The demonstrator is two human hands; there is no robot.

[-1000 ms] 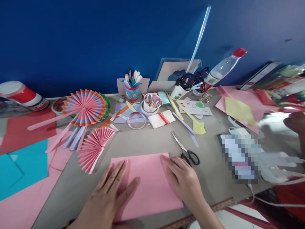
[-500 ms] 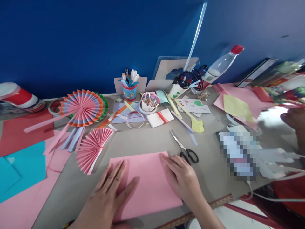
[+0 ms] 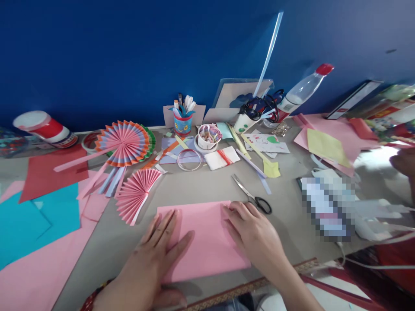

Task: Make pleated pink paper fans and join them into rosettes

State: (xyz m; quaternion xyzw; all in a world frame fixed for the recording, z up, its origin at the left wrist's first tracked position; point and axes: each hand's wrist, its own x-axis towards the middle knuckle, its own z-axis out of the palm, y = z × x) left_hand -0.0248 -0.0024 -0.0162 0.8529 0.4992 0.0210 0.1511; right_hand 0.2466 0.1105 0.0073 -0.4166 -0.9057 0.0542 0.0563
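A sheet of pink paper (image 3: pixel 207 242) lies flat before me at the table's front edge. My left hand (image 3: pixel 155 250) rests palm-down over its left part, fingers stretched and thumb spread. At the paper's upper right edge is my right hand (image 3: pixel 256 233), its fingers bent and closed on the border; the thumb is mostly hidden. Black-handled scissors (image 3: pixel 253 196) lie just beyond my right hand, partly opened. Left of the paper is a pleated pink paper fan (image 3: pixel 136 194), and behind it a round pleated fan (image 3: pixel 125 142) in orange, lilac and pink.
Blue sheets (image 3: pixel 61 220) and a red sheet (image 3: pixel 55 172) lie at left. Along the wall stand a pen cup (image 3: pixel 183 124), a small white cup (image 3: pixel 207 137) and a plastic bottle (image 3: pixel 301 95). A pixelated phone (image 3: pixel 327 211) and cables lie at right, near another person's hand (image 3: pixel 403 162).
The view has shifted a little, so most things sit farther right. My right hand's fingers are more bent at the paper's upper right edge. My left hand stays flat on the paper.
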